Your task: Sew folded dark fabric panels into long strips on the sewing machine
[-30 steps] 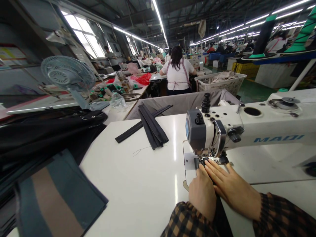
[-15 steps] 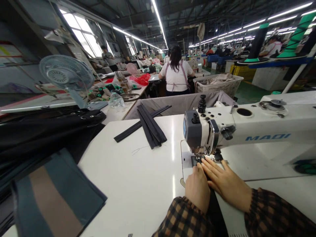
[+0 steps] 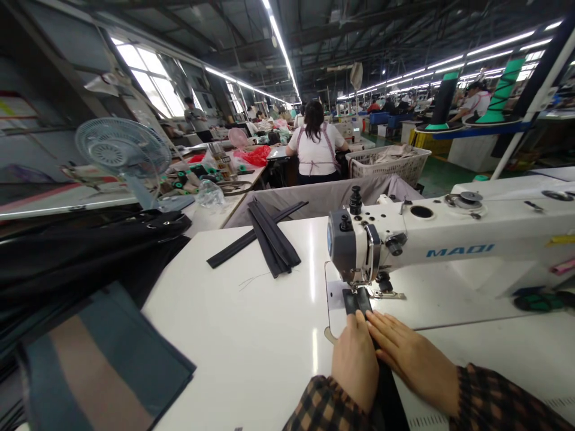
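Note:
A black fabric strip (image 3: 390,398) runs from the table's near edge up to the needle area of a white sewing machine (image 3: 449,233). Its far end lies below the presser foot. My left hand (image 3: 356,362) is on the strip's left side, closed on it with the fingers curled and the fingertips just before the foot. Beside it, my right hand (image 3: 411,356) rests with straight fingers laid flat over the strip's right edge. The undersides of both hands are hidden.
Several black strips (image 3: 274,239) lie crossed on the white table (image 3: 242,335), with loose thread near them. Blue-grey and brown fabric panels (image 3: 103,359) and black material (image 3: 90,242) are at left. A fan (image 3: 123,146) stands behind; a person (image 3: 317,143) sits ahead.
Both hands have drawn back slightly from the needle toward me, so more of the strip's far end shows before the foot. The view has shifted a little to the right.

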